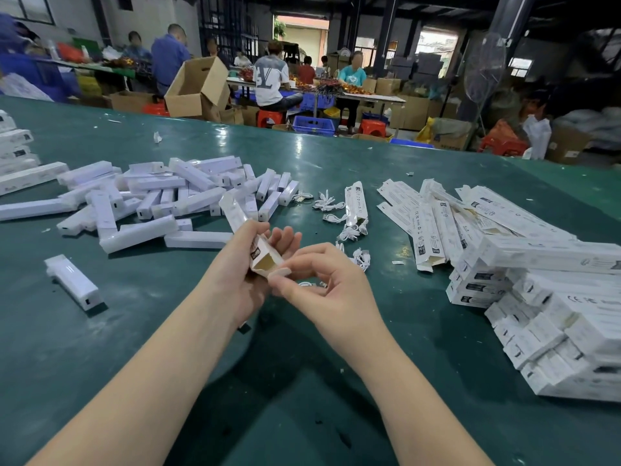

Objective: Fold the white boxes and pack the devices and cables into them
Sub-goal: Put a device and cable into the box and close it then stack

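Observation:
My left hand (247, 264) grips a long white box (240, 223) that slants up and away, its open brown-lined end facing me. My right hand (319, 280) pinches the end flap (279, 272) of that box between thumb and fingers. A white cable (311, 284) lies on the table just under my right hand. Several white devices (161, 196) lie heaped at the left, and one device (72, 280) lies alone nearer me. More coiled cables (353, 230) sit behind my hands. Flat unfolded boxes (426, 216) are spread at the right.
A stack of closed white boxes (554, 317) fills the right side of the green table (134, 331). One partly folded box (355, 203) lies among the cables. More boxes (16, 156) sit at the far left edge. People work at tables beyond the far edge.

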The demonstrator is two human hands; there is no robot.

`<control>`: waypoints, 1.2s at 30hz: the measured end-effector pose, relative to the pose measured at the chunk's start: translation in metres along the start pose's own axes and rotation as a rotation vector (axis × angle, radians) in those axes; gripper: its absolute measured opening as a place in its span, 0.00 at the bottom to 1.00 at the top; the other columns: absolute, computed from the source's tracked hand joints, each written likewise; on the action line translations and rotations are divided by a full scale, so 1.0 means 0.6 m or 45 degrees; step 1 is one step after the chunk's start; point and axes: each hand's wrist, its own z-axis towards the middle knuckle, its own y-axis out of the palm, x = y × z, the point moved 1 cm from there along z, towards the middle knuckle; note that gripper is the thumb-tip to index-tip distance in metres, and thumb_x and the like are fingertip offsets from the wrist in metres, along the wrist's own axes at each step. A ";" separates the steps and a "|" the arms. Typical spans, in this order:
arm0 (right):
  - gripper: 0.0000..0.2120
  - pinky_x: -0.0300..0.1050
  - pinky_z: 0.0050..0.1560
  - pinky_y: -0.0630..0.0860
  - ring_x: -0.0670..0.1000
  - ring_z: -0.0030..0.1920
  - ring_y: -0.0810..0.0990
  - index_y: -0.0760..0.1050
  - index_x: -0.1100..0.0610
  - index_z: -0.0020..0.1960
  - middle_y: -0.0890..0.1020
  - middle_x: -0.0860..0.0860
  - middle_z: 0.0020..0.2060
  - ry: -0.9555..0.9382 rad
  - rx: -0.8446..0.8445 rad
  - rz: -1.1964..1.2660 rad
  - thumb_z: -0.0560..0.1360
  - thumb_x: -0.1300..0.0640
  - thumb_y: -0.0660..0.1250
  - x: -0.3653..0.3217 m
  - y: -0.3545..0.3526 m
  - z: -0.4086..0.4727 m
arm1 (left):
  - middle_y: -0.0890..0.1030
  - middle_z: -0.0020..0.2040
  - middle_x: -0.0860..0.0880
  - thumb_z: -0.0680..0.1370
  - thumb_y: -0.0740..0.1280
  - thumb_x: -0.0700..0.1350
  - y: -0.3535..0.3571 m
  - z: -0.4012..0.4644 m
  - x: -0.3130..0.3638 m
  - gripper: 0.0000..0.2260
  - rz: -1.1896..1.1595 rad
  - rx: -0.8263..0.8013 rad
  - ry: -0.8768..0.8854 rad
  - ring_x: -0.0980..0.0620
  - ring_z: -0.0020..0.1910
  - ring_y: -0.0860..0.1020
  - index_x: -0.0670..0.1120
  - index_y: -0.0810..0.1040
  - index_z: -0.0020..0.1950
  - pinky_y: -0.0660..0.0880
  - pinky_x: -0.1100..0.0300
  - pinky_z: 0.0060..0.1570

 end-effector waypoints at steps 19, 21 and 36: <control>0.12 0.51 0.44 0.83 0.50 0.35 0.82 0.82 0.50 0.48 0.83 0.52 0.38 0.200 -0.312 -0.030 0.74 0.67 0.69 0.014 -0.013 -0.001 | 0.82 0.33 0.47 0.79 0.61 0.44 0.002 0.004 -0.008 0.09 0.207 0.021 0.002 0.51 0.37 0.84 0.43 0.73 0.39 0.81 0.62 0.37; 0.10 0.56 0.47 0.83 0.50 0.35 0.83 0.81 0.51 0.47 0.83 0.51 0.37 0.186 -0.268 -0.049 0.74 0.66 0.68 0.016 -0.010 -0.001 | 0.82 0.32 0.48 0.79 0.61 0.44 0.003 0.002 -0.008 0.10 0.230 0.040 0.013 0.52 0.37 0.84 0.44 0.72 0.39 0.81 0.61 0.38; 0.12 0.46 0.31 0.80 0.55 0.27 0.77 0.67 0.57 0.43 0.76 0.59 0.31 0.169 0.010 0.304 0.75 0.68 0.69 0.013 0.006 -0.002 | 0.81 0.32 0.49 0.79 0.61 0.45 0.007 -0.003 -0.012 0.08 0.256 -0.070 0.029 0.53 0.29 0.81 0.43 0.72 0.43 0.75 0.64 0.25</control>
